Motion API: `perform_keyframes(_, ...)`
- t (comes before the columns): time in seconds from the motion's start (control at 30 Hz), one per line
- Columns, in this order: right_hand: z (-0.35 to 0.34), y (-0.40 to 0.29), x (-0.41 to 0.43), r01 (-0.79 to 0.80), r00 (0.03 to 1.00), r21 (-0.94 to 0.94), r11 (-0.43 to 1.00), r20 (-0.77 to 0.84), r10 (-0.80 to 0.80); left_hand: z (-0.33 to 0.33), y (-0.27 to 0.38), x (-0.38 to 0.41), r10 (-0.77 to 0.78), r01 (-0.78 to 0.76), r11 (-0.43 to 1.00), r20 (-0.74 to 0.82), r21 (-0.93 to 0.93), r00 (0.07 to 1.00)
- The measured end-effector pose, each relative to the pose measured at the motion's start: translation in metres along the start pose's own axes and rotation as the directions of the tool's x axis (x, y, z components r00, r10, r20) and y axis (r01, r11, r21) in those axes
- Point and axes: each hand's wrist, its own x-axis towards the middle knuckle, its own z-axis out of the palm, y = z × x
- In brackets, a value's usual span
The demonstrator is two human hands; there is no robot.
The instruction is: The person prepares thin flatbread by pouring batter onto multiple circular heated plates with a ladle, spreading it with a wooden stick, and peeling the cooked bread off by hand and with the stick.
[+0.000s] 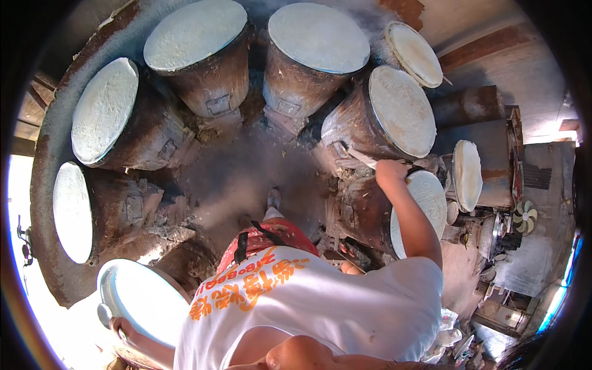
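My right hand (390, 173) is shut on a pale, flat-bladed stick (363, 158). Its tip appears over the small door opening (341, 149) of a rusty barrel stove (354, 120), though whether it touches cannot be told. A round griddle (402, 111) coated with pale batter tops that stove. Below my right forearm lies another coated griddle (423, 208), partly hidden. At lower left, my left hand (122, 329) grips what looks like a round ladle (105, 314). It is beside a wide, round white surface (143, 296), too bright to make out.
Several more barrel stoves with pale-coated griddles (196, 34) curve around me. Steam or smoke hangs over the floor (240, 171). Round pale sheets lie on supports at right (467, 175) and upper right (414, 53). A fan (526, 216) and plastic bags (446, 330) are at right.
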Motion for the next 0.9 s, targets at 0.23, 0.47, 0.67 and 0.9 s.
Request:
perform_keyframes(0.23,-0.045,0.000,-0.036,0.086,0.982,-0.045,0.995,-0.163,-0.092,-0.132,-0.009,0.077,-0.004,0.025,0.999,-0.453,0.041,0.891)
perform_keyframes(0.47,-0.004,-0.005,0.007,0.071,0.994,-0.163,0.984,-0.070,-0.084,-0.137,-0.101,0.104,-0.050,0.202,0.962,-0.605,0.185,0.794)
perform_keyframes(0.67,-0.031,0.045,-0.074,0.166,0.974,0.130,0.977,-0.174,-0.143,-0.091,-0.137,0.046,0.305,0.168,0.357,-0.285,0.919,0.909)
perform_keyframes(0.9,0.024,0.101,-0.101,0.138,0.990,0.955,-0.261,-0.129,0.050,0.068,-0.470,-0.070,-0.721,-0.448,-0.134,0.224,0.884,0.656)
